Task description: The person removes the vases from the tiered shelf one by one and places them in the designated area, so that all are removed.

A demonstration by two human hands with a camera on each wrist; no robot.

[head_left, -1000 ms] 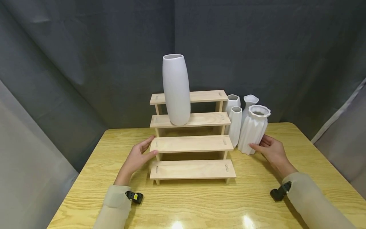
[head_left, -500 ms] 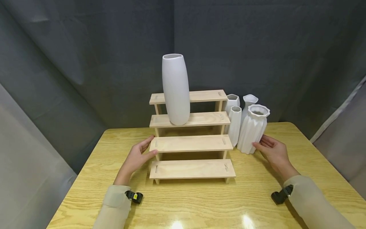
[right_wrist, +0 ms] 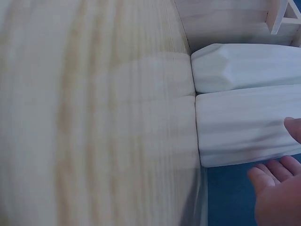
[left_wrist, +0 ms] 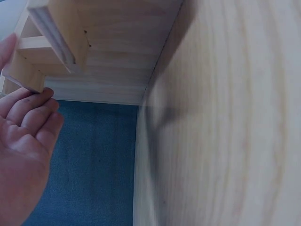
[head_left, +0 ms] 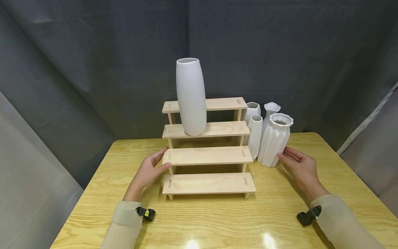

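While my left hand (head_left: 148, 171) rests with relaxed, spread fingers against the left end of the wooden step shelf (head_left: 207, 156), thumb touching the third step's edge, my right hand (head_left: 299, 165) lies open just beside the ribbed white vase (head_left: 274, 140), fingers straight and holding nothing. That vase stands upright on the worktop (head_left: 217, 221), right of the shelf.
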